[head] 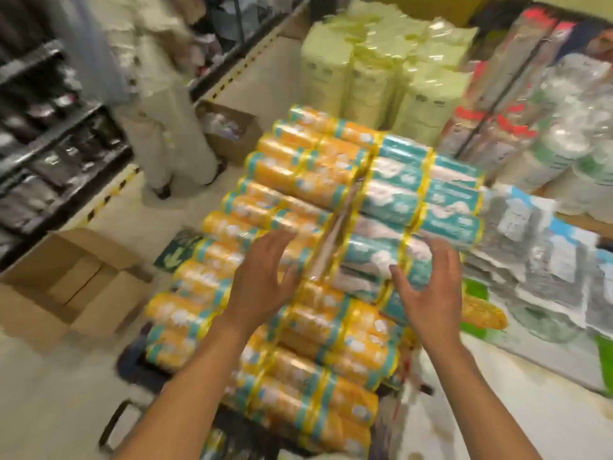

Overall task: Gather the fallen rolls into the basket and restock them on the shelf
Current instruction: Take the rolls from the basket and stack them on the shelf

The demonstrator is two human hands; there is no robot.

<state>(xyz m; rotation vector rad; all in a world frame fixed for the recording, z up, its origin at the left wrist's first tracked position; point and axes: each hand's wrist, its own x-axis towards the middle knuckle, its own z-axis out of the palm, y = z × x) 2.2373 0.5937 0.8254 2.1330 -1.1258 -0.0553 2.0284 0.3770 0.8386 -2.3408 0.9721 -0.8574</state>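
Observation:
A tall stack of wrapped rolls fills the middle of the blurred head view: orange rolls [285,180] on the left and front, teal rolls [414,197] on the right. My left hand [265,277] lies with straight fingers against the orange rolls beside the stack's centre gap. My right hand [428,287] reaches the near end of a teal roll [374,257], its fingers loosely spread at that roll's end; a firm grip is not visible. A dark basket [132,363] shows under the lower orange rolls, with a black handle [114,423] at the front left.
Open cardboard boxes [66,287] stand on the floor at left, below dark shelves [49,144]. A person in pale clothing [166,111] stands behind. Pale green packs [381,71] and red-topped packs [504,104] line the back. Silver packets [547,254] lie at right.

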